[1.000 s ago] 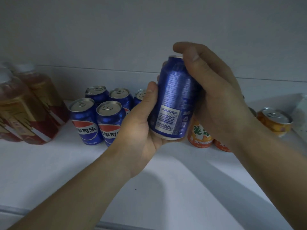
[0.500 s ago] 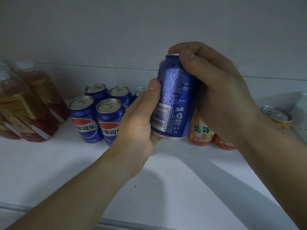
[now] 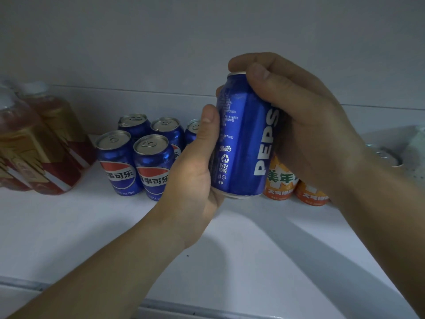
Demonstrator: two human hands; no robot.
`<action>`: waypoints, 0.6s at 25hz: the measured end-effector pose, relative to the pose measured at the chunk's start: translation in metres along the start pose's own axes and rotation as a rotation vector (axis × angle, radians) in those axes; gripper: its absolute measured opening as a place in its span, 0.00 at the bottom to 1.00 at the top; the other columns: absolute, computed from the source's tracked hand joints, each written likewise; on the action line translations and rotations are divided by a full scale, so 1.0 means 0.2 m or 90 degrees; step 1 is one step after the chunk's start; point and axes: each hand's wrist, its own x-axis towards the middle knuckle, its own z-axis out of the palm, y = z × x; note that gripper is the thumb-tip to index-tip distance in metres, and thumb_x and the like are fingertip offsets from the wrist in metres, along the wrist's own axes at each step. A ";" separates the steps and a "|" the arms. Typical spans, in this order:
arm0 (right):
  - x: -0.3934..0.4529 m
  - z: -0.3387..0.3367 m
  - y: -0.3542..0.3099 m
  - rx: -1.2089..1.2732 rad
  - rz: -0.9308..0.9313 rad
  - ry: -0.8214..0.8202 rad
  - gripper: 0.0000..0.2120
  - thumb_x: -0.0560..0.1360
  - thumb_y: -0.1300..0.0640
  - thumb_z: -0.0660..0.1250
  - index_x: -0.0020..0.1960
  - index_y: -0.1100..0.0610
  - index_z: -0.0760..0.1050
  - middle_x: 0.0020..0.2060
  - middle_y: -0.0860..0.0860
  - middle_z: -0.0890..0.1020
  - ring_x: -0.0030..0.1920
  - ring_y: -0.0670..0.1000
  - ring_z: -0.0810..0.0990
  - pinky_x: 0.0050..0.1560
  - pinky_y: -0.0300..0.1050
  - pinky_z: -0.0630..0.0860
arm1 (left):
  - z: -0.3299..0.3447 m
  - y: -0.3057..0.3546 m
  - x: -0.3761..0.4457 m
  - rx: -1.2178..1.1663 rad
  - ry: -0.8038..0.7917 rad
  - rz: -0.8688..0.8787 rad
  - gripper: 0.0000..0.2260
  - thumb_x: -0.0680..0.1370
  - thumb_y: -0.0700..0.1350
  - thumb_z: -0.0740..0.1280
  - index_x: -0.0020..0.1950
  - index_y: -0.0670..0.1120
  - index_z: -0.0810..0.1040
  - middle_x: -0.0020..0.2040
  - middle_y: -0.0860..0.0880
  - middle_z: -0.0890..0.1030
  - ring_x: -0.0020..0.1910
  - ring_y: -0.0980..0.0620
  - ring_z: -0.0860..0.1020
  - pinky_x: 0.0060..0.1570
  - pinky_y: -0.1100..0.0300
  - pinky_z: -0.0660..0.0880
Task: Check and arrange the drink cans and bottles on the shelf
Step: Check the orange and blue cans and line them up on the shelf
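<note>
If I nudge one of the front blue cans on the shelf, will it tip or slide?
The front blue can stands upright on a flat base, so it would probably slide. Its neighbour sits close beside it and would likely get bumped. The glossy shelf looks slick.

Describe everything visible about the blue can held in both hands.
The blue can looks like glossy metal, with white PEPSI lettering running up its side, fine print and a recycling mark. It is upright, slightly tilted, lifted off the white shelf. The left hand cups its lower side and base; the right hand wraps its top and right side.
</note>
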 end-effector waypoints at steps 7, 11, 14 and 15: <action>-0.01 -0.01 -0.02 -0.029 0.006 -0.013 0.12 0.75 0.54 0.68 0.58 0.54 0.80 0.54 0.70 0.81 0.46 0.61 0.83 0.54 0.63 0.80 | -0.02 -0.02 -0.02 0.040 -0.037 0.005 0.30 0.71 0.62 0.64 0.68 0.47 0.77 0.62 0.43 0.84 0.60 0.41 0.82 0.51 0.47 0.82; -0.01 -0.01 -0.03 -0.011 0.022 -0.007 0.14 0.74 0.54 0.68 0.58 0.57 0.81 0.54 0.67 0.83 0.48 0.58 0.84 0.55 0.55 0.82 | -0.03 -0.04 -0.02 0.039 -0.057 0.031 0.26 0.72 0.60 0.62 0.65 0.48 0.79 0.59 0.45 0.85 0.55 0.45 0.84 0.49 0.49 0.82; -0.01 -0.04 -0.03 -0.014 0.058 -0.027 0.18 0.75 0.52 0.66 0.62 0.58 0.80 0.60 0.66 0.81 0.55 0.65 0.83 0.64 0.67 0.76 | -0.03 -0.05 -0.03 0.044 -0.052 0.001 0.27 0.70 0.62 0.62 0.62 0.48 0.82 0.56 0.45 0.86 0.49 0.45 0.84 0.44 0.47 0.82; -0.01 -0.05 -0.04 -0.031 0.056 -0.030 0.17 0.76 0.53 0.66 0.62 0.57 0.81 0.59 0.65 0.83 0.55 0.65 0.84 0.63 0.68 0.76 | -0.04 -0.05 -0.03 0.035 -0.048 -0.002 0.26 0.70 0.61 0.62 0.61 0.48 0.82 0.57 0.45 0.86 0.50 0.45 0.84 0.46 0.47 0.81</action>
